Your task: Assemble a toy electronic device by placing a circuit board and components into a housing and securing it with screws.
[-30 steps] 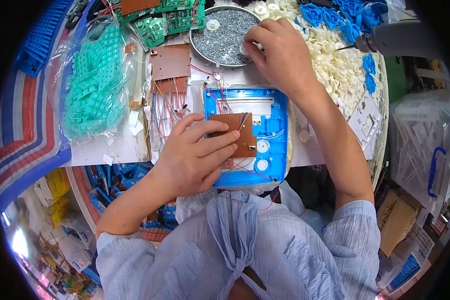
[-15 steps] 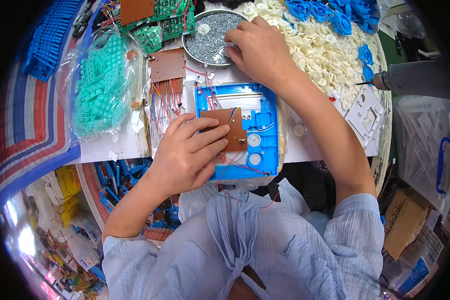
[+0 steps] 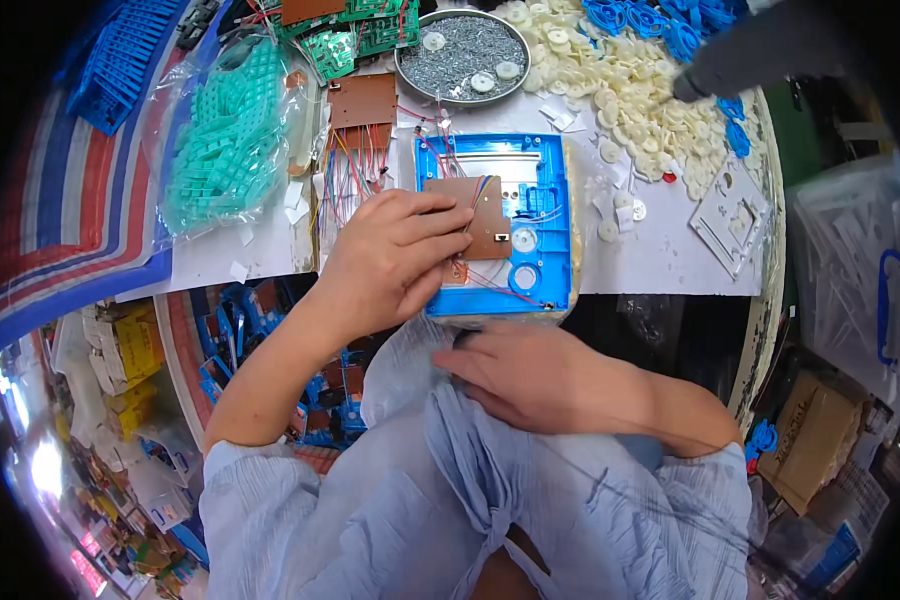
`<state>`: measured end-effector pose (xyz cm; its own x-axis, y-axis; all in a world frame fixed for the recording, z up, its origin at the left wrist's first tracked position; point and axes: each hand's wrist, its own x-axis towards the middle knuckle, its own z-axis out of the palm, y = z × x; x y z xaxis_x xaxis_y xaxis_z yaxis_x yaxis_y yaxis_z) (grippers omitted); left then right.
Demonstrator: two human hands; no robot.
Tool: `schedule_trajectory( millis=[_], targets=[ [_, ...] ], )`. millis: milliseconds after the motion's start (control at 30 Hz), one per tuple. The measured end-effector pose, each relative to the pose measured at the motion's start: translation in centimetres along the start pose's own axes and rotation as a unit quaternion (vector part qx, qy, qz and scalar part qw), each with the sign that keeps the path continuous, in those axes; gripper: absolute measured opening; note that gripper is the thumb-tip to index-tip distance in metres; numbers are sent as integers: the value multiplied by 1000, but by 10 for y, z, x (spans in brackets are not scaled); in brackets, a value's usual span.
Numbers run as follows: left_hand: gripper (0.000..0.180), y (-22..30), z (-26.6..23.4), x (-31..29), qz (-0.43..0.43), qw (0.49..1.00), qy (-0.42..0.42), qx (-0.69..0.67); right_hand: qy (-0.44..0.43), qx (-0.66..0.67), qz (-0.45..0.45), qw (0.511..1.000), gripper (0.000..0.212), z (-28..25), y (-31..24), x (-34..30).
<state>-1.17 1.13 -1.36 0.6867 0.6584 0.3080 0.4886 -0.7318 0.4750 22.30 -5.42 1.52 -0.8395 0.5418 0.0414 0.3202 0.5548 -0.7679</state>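
Observation:
My left hand (image 3: 390, 250) rests with its fingers stretched out over a brown circuit board (image 3: 487, 215). The board lies inside a blue plastic housing (image 3: 557, 262), and thin coloured wires run from it. A white round disc (image 3: 523, 240) sits in the housing beside the board. My right hand (image 3: 530, 370) is low, in front of the housing's near edge and over my lap; motion smears its fingers, so I cannot tell whether it holds anything. Beyond the housing stands a round metal dish (image 3: 397, 62) of small screws, with a few white discs on top.
Cream plastic parts (image 3: 630, 95) heap at the back right, below a blurred grey power tool (image 3: 750, 60). A white plate (image 3: 732, 222) lies at the right. At the left are bagged green plastic parts (image 3: 225, 140), green circuit boards (image 3: 380, 30) and more brown boards (image 3: 362, 100).
My right hand has left the screw dish and come down toward my lap. The grey tool has shifted upward in view. My left hand stays on the board; the whole view has shifted.

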Motion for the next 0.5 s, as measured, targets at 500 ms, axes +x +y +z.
schedule_trajectory(
  millis=[500],
  targets=[
    [24,2,5,-6,-9,999,28,18,3,-26,-66,997,14,4,-14,41]
  ],
)
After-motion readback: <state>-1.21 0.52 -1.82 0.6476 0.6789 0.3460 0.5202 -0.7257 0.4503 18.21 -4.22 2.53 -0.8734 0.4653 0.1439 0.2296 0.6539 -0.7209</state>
